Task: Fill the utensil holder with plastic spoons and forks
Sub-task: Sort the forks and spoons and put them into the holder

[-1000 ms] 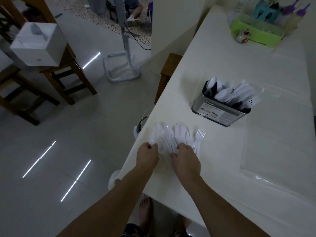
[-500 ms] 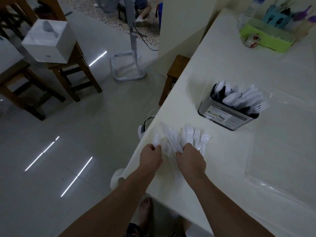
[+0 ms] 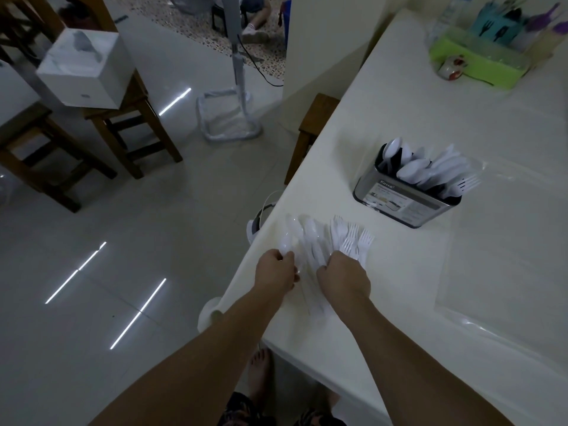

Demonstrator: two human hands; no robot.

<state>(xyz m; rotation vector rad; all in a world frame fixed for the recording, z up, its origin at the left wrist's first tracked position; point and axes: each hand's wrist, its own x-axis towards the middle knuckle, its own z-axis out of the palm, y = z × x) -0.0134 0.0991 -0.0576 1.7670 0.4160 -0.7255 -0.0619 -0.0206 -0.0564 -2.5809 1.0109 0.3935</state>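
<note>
Seen from above, in dim light: a white table (image 3: 415, 124) running along the right side. Near its left edge, a loose fan of white plastic spoons (image 3: 302, 238) and forks (image 3: 353, 238) lying flat, spoons to the left, forks to the right, tines pointing away. Left hand (image 3: 275, 272) with fingers curled, pinching the bowl end of a spoon at the left of the pile. Right hand (image 3: 344, 273) knuckles up, fingers curled down onto the forks' handles, gripping them as far as can be told. Farther back on the table, well apart from the pile, a shiny metal utensil holder (image 3: 405, 201), already crowded with white spoons and forks leaning to the right. On its front, a paper label with the word "Kasso" or similar at the upper left; smaller print too blurred to read. To the right, a clear plastic sheet (image 3: 507, 287) lying flat. At the far end, a green tray (image 3: 479, 66) holding a teal caddy (image 3: 495, 29) printed with black fork shapes.
</note>
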